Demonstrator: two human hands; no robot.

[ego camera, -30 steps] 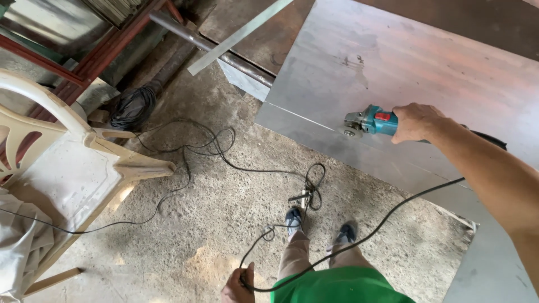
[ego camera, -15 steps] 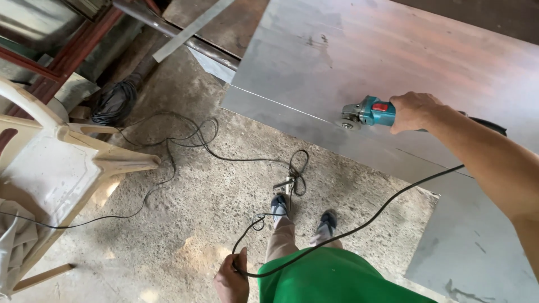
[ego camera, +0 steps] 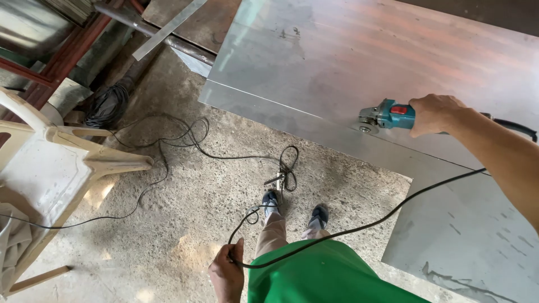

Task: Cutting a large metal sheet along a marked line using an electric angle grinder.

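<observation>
- Right hand point(ego camera: 437, 114) is wrapped tight round the body of a teal angle grinder point(ego camera: 387, 116), fingers fully closed on it.
- The grinder's long axis runs roughly sideways, disc end poking out past the knuckles to the person's left, tail end hidden under the palm.
- The disc sits right at a scribed line on the big metal sheet point(ego camera: 348, 62), touching or just above it, can't quite tell which.
- Left hand point(ego camera: 227, 275) is way down low by the green shirt, fingers curled shut round the black power cord point(ego camera: 359, 229), holding the slack off the sheet.
- From those fingers the cord runs up and right toward the grinder, so the right hand is the one on the tool.
- White plastic chair point(ego camera: 62, 163) sits well off to the left, another cable point(ego camera: 185, 137) looped on the concrete floor point(ego camera: 185, 213).
</observation>
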